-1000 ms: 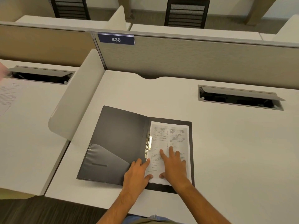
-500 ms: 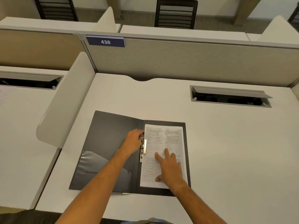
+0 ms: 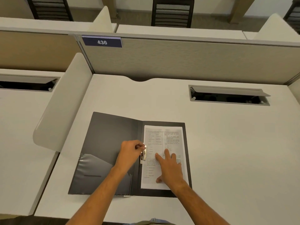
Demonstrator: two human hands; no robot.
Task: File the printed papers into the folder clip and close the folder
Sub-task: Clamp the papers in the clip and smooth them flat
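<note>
A dark grey folder (image 3: 110, 135) lies open on the white desk, its inner pocket at the lower left. Printed papers (image 3: 170, 137) rest on its right half, their left edge at the spine. A metal clip (image 3: 143, 155) sits at the spine against that edge. My left hand (image 3: 129, 153) pinches the top of the clip lever with thumb and fingers. My right hand (image 3: 170, 166) lies flat on the papers with fingers spread, pressing them down just right of the clip.
A curved white divider (image 3: 65, 101) stands left of the folder. A fabric partition (image 3: 178, 59) with a plate reading 436 closes the back. An open cable slot (image 3: 227, 96) is sunk in the desk at the back right. Black chairs stand beyond.
My left hand has moved from the papers' lower edge up to the clip and taken hold of its lever. My right hand has stayed flat on the papers.
</note>
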